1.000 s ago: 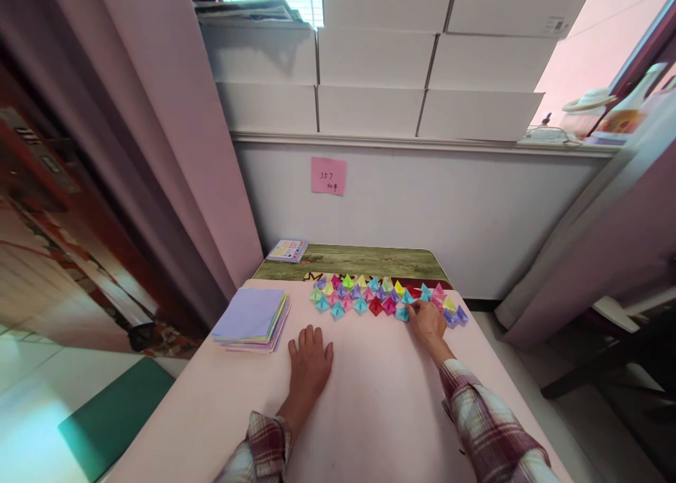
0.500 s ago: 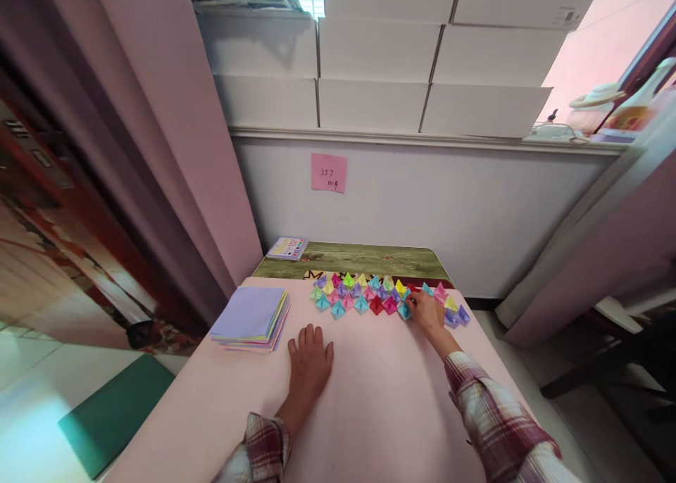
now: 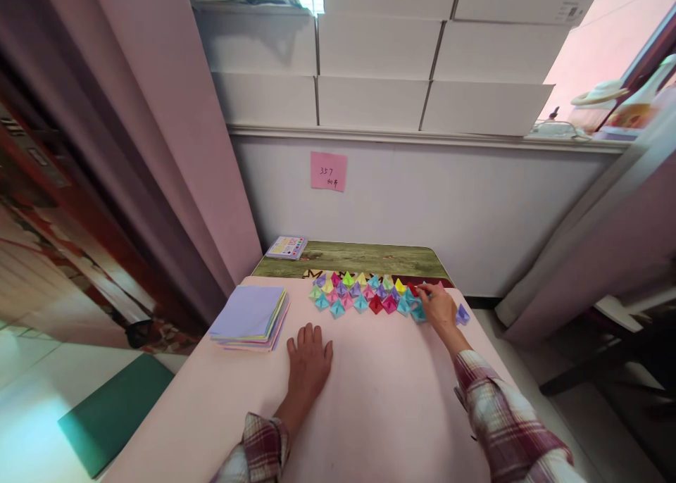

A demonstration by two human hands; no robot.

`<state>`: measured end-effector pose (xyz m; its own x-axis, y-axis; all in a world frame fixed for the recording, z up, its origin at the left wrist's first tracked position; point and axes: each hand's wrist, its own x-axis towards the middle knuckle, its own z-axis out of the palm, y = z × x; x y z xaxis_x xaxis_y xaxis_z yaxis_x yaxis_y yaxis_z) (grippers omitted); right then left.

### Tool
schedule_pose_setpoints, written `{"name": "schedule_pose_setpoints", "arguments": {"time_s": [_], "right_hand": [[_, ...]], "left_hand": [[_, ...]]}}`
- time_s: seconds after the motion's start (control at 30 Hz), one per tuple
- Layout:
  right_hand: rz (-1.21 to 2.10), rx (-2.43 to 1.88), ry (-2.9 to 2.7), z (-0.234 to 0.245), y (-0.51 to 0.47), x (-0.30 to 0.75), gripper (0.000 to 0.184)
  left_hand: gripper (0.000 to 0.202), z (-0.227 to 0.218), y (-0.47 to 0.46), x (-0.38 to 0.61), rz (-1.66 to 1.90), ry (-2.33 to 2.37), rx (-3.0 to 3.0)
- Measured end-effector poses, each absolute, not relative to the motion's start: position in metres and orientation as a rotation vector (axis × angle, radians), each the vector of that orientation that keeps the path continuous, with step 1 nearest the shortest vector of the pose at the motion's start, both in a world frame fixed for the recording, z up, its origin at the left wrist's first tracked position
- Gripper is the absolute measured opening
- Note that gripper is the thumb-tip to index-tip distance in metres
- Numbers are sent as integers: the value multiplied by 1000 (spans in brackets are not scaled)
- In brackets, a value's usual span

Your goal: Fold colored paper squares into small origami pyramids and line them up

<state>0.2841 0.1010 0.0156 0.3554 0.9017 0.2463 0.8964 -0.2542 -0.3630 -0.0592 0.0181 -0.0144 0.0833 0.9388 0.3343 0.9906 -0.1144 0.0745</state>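
Observation:
Small folded paper boats point(image 3: 361, 303) in many colours stand in rows along the far part of the pink-topped table. Over the right end of these rows is my right hand point(image 3: 439, 307), its thumb and fingers drawn together on a paper boat that they mostly cover. A red boat and a light blue boat point(image 3: 418, 313) are right by its fingertips. One purple boat point(image 3: 462, 315) sits to the right of that hand. My left hand point(image 3: 310, 360) lies flat on the table, palm down, fingers spread, holding nothing. To its left is a stack of coloured square paper point(image 3: 251, 314).
Behind the boats is a green wood-patterned surface point(image 3: 370, 256) with a small printed pack point(image 3: 286, 248) at its left. White boxes point(image 3: 374, 103) line the ledge above. A pink note point(image 3: 328, 171) is stuck on the wall. A green board point(image 3: 116, 412) lies on the floor.
My right hand has shifted a little to the right along the boats, uncovering a light blue boat near its fingertips. My left hand stays where it was.

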Motion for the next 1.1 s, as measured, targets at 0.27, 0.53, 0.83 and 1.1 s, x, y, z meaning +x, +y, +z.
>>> {"name": "schedule_pose_setpoints", "arguments": {"time_s": [0.27, 0.53, 0.83, 1.1], "right_hand": [[43, -2114, -1610, 7, 45, 298, 22], [70, -2206, -1533, -12, 45, 265, 27], [70, -2151, -1587, -11, 50, 271, 22], [78, -2122, -1458, -9, 44, 280, 30]], "left_hand": [[33, -11, 20, -59, -445, -1939, -2187], [34, -14, 21, -58, -433, -1915, -2181], [33, -14, 22, -58, -456, -1927, -2187], [31, -12, 21, -58, -459, -1918, -2182]]}}
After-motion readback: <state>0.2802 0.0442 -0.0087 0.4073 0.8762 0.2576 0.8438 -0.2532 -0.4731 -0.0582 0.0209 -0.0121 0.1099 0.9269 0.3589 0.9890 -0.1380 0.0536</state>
